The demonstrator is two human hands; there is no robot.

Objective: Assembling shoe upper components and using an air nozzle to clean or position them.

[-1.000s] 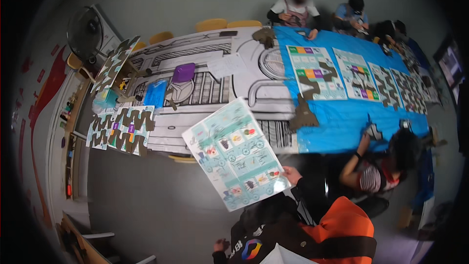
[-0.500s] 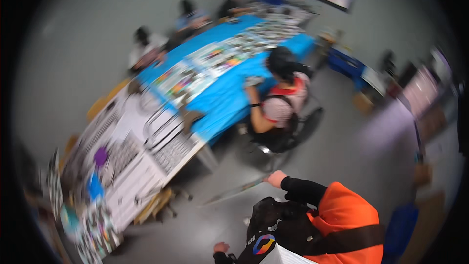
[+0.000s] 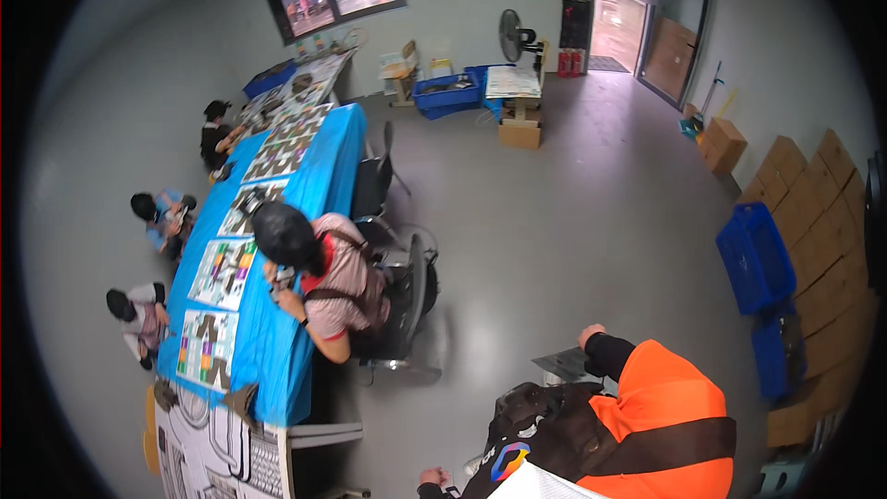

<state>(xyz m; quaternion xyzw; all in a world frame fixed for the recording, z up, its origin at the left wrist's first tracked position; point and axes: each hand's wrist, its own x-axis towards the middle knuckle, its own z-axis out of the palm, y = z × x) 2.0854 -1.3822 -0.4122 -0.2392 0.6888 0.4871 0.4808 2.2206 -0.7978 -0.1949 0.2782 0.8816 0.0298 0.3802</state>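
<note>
My right hand [image 3: 591, 334], at the end of a black cuff and orange sleeve, is closed on the edge of a dark, flat, thin sheet [image 3: 565, 364]. Its exact kind is hard to make out. The sheet hangs low in front of me, above the grey floor. My left hand [image 3: 432, 478] shows small at the lower edge, beside the dark front of my clothing. Its thumb stands a little apart from loosely bent fingers, and no object shows in it.
Left stands a long table with a blue cover [image 3: 323, 176] and printed sheets; several people sit along it. A seated person [image 3: 337, 286] on a black chair is nearest. Blue crates [image 3: 756, 254] and cardboard boxes [image 3: 822, 231] line the right wall. An open doorway [image 3: 617, 14] lies at the back.
My view has swung right and steadied from blur: the table now lies further left, and the doorway, fan and boxes show clearly. The sheet stays in my right hand.
</note>
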